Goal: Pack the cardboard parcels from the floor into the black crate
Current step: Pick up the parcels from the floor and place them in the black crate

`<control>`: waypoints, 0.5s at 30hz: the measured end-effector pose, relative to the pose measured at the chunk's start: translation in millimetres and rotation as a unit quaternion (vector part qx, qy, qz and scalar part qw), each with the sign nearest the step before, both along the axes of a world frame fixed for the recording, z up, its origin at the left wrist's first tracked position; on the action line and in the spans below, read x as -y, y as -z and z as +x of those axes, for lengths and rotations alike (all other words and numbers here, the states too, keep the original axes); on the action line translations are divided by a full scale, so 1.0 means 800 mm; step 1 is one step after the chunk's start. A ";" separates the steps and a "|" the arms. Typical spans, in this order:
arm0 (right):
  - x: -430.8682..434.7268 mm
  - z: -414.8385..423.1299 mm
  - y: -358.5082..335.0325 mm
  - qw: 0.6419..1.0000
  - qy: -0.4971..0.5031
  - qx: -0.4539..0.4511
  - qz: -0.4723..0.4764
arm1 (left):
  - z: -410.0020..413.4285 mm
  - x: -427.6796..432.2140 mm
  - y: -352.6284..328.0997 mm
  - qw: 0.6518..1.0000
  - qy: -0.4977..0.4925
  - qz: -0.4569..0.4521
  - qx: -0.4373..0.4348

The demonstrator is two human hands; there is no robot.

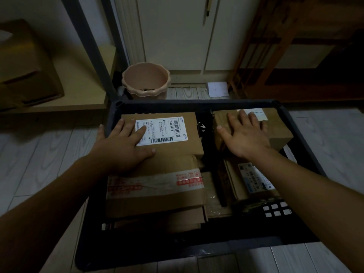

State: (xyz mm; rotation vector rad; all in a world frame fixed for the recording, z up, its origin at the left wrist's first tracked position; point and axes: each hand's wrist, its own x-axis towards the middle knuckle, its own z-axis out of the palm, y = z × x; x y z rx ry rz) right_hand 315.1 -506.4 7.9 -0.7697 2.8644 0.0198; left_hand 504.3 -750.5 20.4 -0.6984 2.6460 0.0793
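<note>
**Cardboard parcels pressed level in the black crate**

Cardboard fills most of the black plastic crate (197, 103), which stands on the pale plank floor (39, 154). At its far left corner lies a flat brown parcel (193, 142) with a white barcode label (167, 131) face up. The left hand (122, 142) rests on it with fingers straight and spread, palm down, holding nothing. By the far right corner sits a blockier brown parcel (279, 131). The right hand (246, 133) lies across its top in the same way, wide and flat.

Neither hand curls round an edge, so this reads as pressing or steadying, not lifting. The likely aim is to seat the top layer level and snug against the far edge.

Toward the near edge, a larger brown parcel crossed by a band of red-printed tape (157, 200) lies on the left, stacked on further cardboard. The labelled parcel overlaps its far end. On the right a thin parcel with a pale printed label (254, 180) lies lower, partly under the right forearm. A dark gap runs down the middle between the two stacks, and the crate's gridded bottom shows near the near right corner.

Beyond the far edge stands a scalloped pink plastic pot (145, 79), with a white sheet of paper (217, 88) on the floor beside it.
</note>
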 end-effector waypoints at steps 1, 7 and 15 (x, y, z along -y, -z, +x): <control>-0.002 -0.002 0.000 1.000 -0.002 -0.005 -0.004 | 0.000 0.000 0.000 1.000 0.000 0.000 0.001; -0.044 -0.026 0.006 0.996 0.079 -0.040 -0.006 | 0.002 0.001 0.003 1.000 0.006 -0.006 0.003; -0.036 -0.026 0.020 0.987 0.080 -0.108 -0.085 | -0.003 0.000 0.004 1.000 0.006 -0.003 0.010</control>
